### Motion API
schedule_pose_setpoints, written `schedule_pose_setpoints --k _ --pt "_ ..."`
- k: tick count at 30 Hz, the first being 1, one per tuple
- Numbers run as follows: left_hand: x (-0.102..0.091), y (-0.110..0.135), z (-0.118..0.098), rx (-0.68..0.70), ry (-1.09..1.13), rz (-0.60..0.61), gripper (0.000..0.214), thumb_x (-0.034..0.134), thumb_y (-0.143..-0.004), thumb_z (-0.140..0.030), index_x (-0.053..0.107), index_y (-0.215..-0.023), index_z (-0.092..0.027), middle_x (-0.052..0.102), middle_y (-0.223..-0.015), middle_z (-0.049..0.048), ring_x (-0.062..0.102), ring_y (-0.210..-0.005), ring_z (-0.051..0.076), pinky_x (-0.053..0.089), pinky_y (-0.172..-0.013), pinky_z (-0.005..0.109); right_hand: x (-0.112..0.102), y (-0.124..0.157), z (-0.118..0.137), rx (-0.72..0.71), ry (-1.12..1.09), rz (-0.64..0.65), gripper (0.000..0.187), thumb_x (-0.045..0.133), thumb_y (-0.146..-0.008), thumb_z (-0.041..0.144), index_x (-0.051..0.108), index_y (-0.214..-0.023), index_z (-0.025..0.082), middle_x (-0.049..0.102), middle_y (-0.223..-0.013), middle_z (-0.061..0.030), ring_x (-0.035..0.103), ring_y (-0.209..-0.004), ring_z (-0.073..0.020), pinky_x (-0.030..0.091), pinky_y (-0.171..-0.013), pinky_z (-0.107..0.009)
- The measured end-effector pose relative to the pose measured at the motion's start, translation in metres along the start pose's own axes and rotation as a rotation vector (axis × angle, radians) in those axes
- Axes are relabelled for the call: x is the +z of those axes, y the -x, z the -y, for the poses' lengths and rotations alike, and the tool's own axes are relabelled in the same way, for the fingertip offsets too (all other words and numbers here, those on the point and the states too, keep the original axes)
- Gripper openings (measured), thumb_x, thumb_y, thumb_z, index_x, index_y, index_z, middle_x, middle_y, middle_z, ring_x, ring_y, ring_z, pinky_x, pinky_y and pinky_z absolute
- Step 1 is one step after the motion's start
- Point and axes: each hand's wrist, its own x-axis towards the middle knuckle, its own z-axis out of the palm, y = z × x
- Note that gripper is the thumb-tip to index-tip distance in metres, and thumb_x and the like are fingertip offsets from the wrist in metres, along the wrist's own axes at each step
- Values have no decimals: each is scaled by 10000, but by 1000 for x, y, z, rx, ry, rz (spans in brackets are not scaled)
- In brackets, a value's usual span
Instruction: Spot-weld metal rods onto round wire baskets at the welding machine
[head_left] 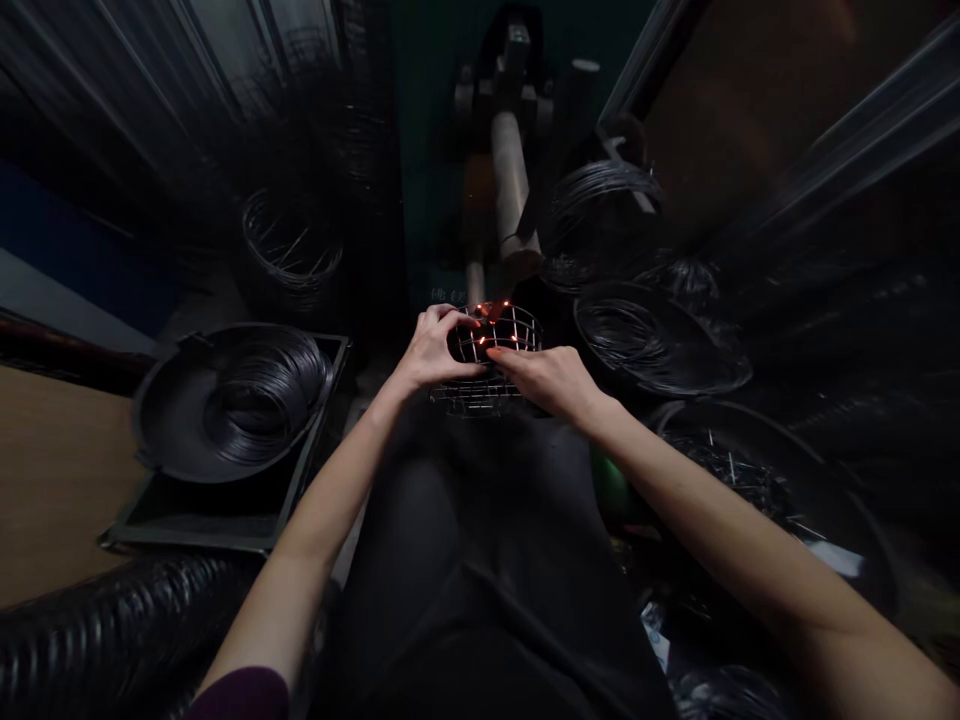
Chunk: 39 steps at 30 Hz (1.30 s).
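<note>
A small round wire cage (501, 338) sits under the tip of a machine arm (510, 180), with several orange glowing spots along its top wires. My left hand (435, 348) grips the cage's left side with curled fingers. From the right, my right hand (551, 380) holds its near edge, fingers pressed onto the wires. A second wire grid piece (472, 398) shows just below the cage, between my wrists.
A dark pan with a coil of wire rings (259, 395) rests in a tray at the left. More wire coils (645, 340) lie stacked at the right. A bin with short wire pieces (750, 480) is at the lower right. A ribbed hose (90, 630) is at the bottom left.
</note>
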Motion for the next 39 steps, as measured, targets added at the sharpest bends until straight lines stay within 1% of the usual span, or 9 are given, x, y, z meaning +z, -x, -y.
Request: schedule_pose_setpoints --k 4,7,9,12,16,23,27,35,39 --pt "-2 -4 0 -22 -1 -4 655 904 -513 -354 654 -1106 -228 504 -1209 80 489 -1207 296 415 -1101 469 9 4 -1 50 -82 -105 361 453 -996 290 596 -1328 299 710 -1208 -10 705 -905 -167 377 -558 -246" --pt "-4 -11 -1 -65 -4 10 665 909 -501 -351 654 -1105 -237 506 -1201 71 497 -1199 295 411 -1102 472 14 4 -2 136 -115 -180 308 444 -1007 292 659 -1227 277 719 -1172 -9 686 -876 -145 355 -548 -244" --pt "-6 -19 1 -82 -6 20 670 907 -502 -358 651 -1109 -237 501 -1205 68 497 -1200 297 408 -1103 476 14 0 -2 203 -118 -196 273 462 -999 283 691 -1146 257 714 -1144 -18 667 -845 -139 335 -534 -243" --pt "-9 -29 5 -100 -9 31 674 903 -512 -383 641 -1116 -241 501 -1213 61 501 -1196 297 409 -1097 490 13 -10 -5 279 -129 -211 246 499 -981 299 693 -1124 247 684 -1137 -37 631 -806 -134 313 -524 -239" --pt "-11 -38 13 -59 -6 37 656 896 -526 -411 642 -1100 -223 531 -1182 66 499 -1200 294 407 -1099 485 13 -18 -9 305 -203 -234 241 507 -971 316 697 -1103 247 643 -1146 -51 603 -796 -139 316 -542 -240" --pt "-12 -47 18 -55 14 71 688 905 -505 -367 645 -1124 -213 527 -1180 64 531 -1165 285 429 -1074 456 21 -23 -18 357 -382 -373 202 571 -909 336 695 -1015 216 612 -1041 -68 580 -833 -176 383 -607 -264" --pt "-15 -56 20 -89 16 38 678 900 -499 -352 654 -1114 -208 529 -1182 66 534 -1162 288 434 -1065 461 21 -34 -21 412 -380 -363 211 582 -904 341 687 -1036 215 604 -1056 -67 571 -830 -178 385 -621 -269" --pt "-17 -65 28 -114 11 22 715 903 -493 -375 646 -1136 -197 538 -1181 71 544 -1170 286 417 -1085 475 20 -51 -22 426 -374 -336 229 575 -914 347 680 -1068 214 605 -1087 -64 565 -832 -176 339 -597 -261" --pt "-18 -68 25 -95 18 43 724 901 -512 -415 636 -1138 -164 557 -1189 99 552 -1169 288 428 -1081 455 12 -49 -24 415 -417 -349 217 582 -903 369 693 -1015 220 618 -1049 -63 582 -827 -183 398 -635 -268"
